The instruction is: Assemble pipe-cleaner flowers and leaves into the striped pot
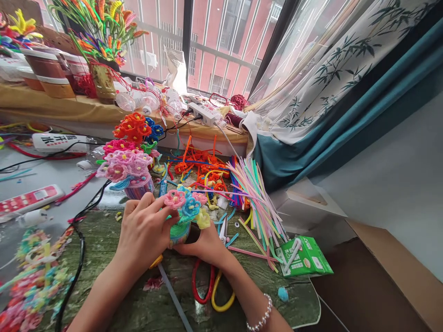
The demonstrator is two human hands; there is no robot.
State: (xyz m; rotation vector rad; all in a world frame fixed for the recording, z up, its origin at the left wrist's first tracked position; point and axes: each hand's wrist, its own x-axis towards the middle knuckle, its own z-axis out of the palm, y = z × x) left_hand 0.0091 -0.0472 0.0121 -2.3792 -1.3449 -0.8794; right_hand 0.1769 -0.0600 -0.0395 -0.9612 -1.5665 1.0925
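Observation:
A small pot of pipe-cleaner flowers (190, 207), pink, blue and yellow over green, stands between my hands near the middle of the table. My left hand (143, 228) reaches over its left side, fingers bent among the pink flower and the green part. Around the pot's right side and base curls my right hand (204, 246), its fingertips hidden behind the flowers. Just below my right hand lie scissors with red and yellow handle loops (203, 295). A grey strip (175, 297) lies under my left wrist.
A larger pot of pink, red, orange and blue flowers (128, 161) stands behind my left hand. Pastel pipe cleaners (258, 198) and a green packet (304, 256) lie right. A black cable (81, 251) and loose flowers (38, 281) are left. The windowsill (138, 121) holds tubs, bottles and a power strip.

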